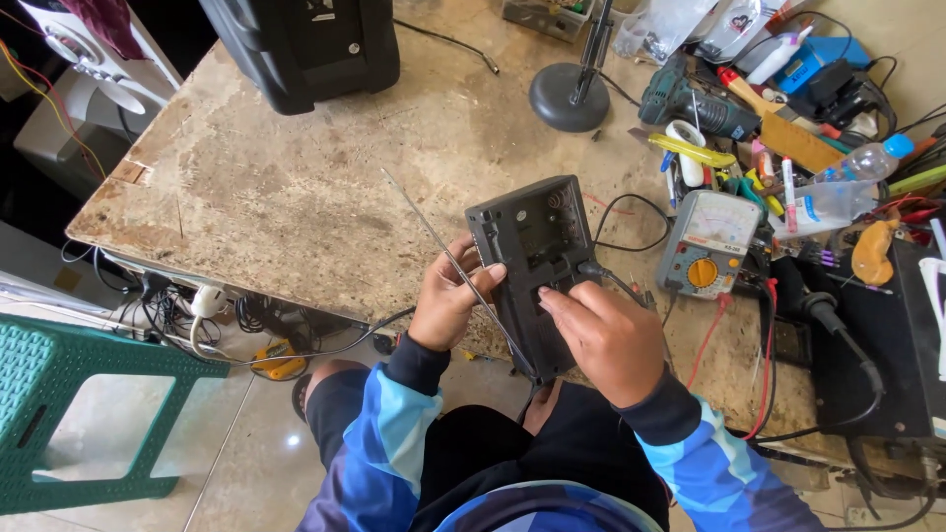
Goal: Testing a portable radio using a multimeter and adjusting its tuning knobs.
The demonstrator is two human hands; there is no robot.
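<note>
In the head view, the left hand (448,300) had its fingers wrapped around the left edge of a dark grey portable radio (537,266), held back-side up over the near edge of the worn table (296,187), with its thin antenna (443,251) slanting out across the hand. The right hand (606,340) rested on the radio's lower right, fingers curled and pressing its open back, gripping nothing separate. Just right lay a grey multimeter (708,241) among scattered tools, and a black speaker box (305,44) stood at the far edge.

Left hand (445,300) grips dark grey plastic radio casing (537,266) by its side, thin metal antenna (443,246) extended. Right hand (603,340) fingers press its open back. Analogue multimeter (708,243) just beside, on worn worktop (296,187).
</note>
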